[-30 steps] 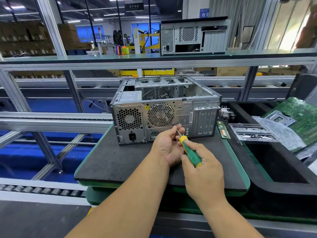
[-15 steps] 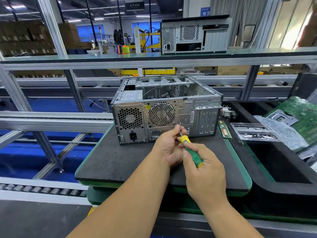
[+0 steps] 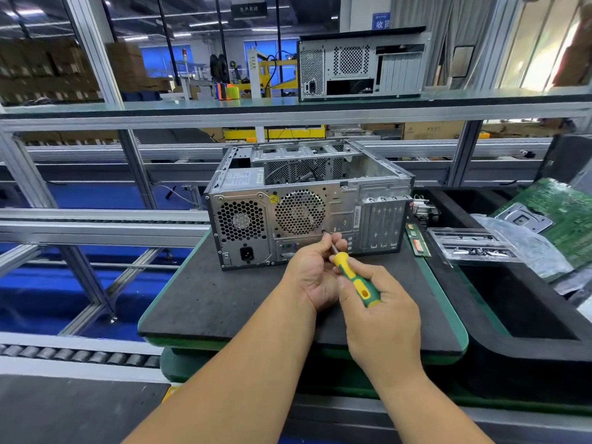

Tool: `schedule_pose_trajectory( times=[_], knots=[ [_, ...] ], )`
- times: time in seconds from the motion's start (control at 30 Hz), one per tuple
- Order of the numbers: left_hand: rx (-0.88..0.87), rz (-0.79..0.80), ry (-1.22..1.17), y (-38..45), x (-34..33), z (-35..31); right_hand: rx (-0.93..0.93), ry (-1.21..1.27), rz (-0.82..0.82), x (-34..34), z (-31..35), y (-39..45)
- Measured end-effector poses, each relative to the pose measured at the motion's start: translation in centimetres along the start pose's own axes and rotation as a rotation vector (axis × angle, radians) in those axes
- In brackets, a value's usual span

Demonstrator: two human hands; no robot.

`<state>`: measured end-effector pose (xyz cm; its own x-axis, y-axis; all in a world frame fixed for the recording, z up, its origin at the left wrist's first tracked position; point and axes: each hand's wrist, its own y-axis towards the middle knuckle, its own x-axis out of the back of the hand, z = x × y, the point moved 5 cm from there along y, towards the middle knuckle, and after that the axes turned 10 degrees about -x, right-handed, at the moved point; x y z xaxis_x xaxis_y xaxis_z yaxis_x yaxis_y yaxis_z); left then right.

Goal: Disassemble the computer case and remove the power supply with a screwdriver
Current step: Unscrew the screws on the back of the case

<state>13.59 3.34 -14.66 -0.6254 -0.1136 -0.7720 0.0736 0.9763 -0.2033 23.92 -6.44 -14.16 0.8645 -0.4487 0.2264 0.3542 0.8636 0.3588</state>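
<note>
An open silver computer case (image 3: 378,193) lies on its side on a black mat (image 3: 217,296), rear panel facing me. The power supply (image 3: 241,224) fills the panel's left end, with a honeycomb grille and a black socket. My right hand (image 3: 381,312) grips a green and yellow screwdriver (image 3: 355,280). Its tip meets the rear panel just below the round fan grille (image 3: 300,212). My left hand (image 3: 317,270) pinches the metal shaft near the tip, fingers curled round it.
A clear plastic tray (image 3: 474,248) of screws, memory sticks (image 3: 418,240) and a green motherboard (image 3: 563,213) lie to the right, beside a black foam bin (image 3: 525,315). A second case (image 3: 362,68) stands on the upper shelf. Aluminium rails and a roller track run along the left.
Both hands stay at the same spot on the rear panel. The screwdriver handle has shifted slightly in my right hand, and the view has moved a little.
</note>
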Motion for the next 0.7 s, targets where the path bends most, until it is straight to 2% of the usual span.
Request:
schedule_pose_trajectory(
  times=[0.13, 0.4, 0.5, 0.6, 0.7],
  knots=[
    [-0.009, 0.002, 0.027, 0.1, 0.1, 0.0, 0.150, -0.126, -0.004, -0.2, 0.5, -0.8],
    [0.022, 0.012, -0.041, 0.2, 0.2, 0.2, 0.012, -0.090, 0.025, 0.4, 0.4, 0.2],
    [0.005, 0.012, -0.017, 0.4, 0.1, 0.1, 0.051, -0.097, 0.013, 0.2, 0.3, -0.1],
    [-0.005, -0.006, -0.019, 0.5, 0.2, -0.1, 0.156, -0.216, 0.002, -0.1, 0.4, -0.5],
    [-0.004, -0.005, -0.048, 0.6, 0.3, -0.1, 0.158, -0.189, -0.001, 0.0, 0.6, -0.8]
  ],
)
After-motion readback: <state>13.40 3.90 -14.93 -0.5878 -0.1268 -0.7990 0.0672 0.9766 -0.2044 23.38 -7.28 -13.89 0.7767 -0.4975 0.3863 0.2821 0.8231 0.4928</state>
